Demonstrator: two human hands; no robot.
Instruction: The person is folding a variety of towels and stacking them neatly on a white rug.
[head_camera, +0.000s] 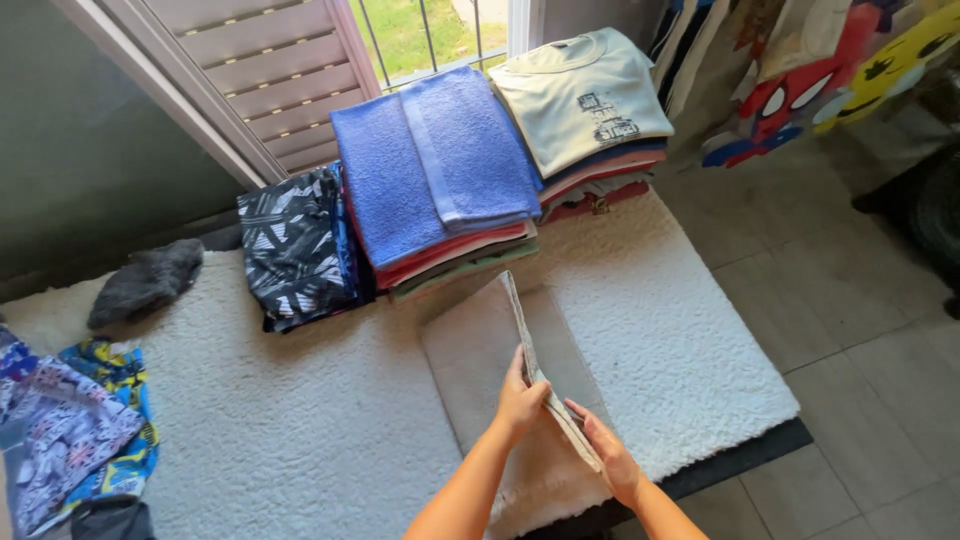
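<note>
A beige towel (470, 350) lies on the white fluffy rug (300, 420), one half lifted upright in a fold. My left hand (520, 400) grips the raised edge from the left side. My right hand (605, 455) holds the same raised edge nearer to me, from the right. The lifted flap stands almost vertical, running from my hands toward the stacks behind.
Behind the towel stand stacks of folded laundry: blue towels (435, 165) on red and green cloths, a cream printed T-shirt (580, 95) on another pile, a black-and-white patterned pile (295, 245). A grey cloth (145, 280) and colourful garments (75, 430) lie left. Tiled floor (860, 330) right.
</note>
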